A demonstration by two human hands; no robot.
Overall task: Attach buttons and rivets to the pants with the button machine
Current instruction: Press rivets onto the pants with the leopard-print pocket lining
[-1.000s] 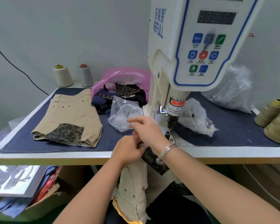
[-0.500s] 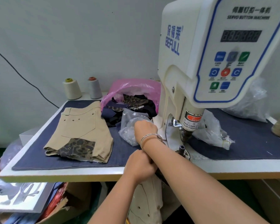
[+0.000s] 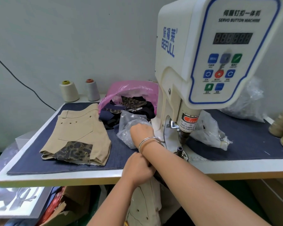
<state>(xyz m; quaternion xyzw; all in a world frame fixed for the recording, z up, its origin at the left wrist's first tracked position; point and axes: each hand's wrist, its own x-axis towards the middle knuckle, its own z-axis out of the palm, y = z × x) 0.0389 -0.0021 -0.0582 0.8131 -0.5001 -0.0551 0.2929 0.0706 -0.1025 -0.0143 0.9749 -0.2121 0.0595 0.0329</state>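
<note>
Right hand [image 3: 141, 131] in clear bag [image 3: 129, 126], beside pink bag [image 3: 129, 87].

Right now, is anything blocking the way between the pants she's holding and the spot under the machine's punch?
Her own right forearm crosses in front of the lower post, between the pants in her left hand and the punch. Nothing else visible does.

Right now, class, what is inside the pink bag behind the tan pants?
The pink bag holds fabric scraps, leopard-print and dark ones on top. Anything deeper is covered by them and by the clear bag in front.
</note>
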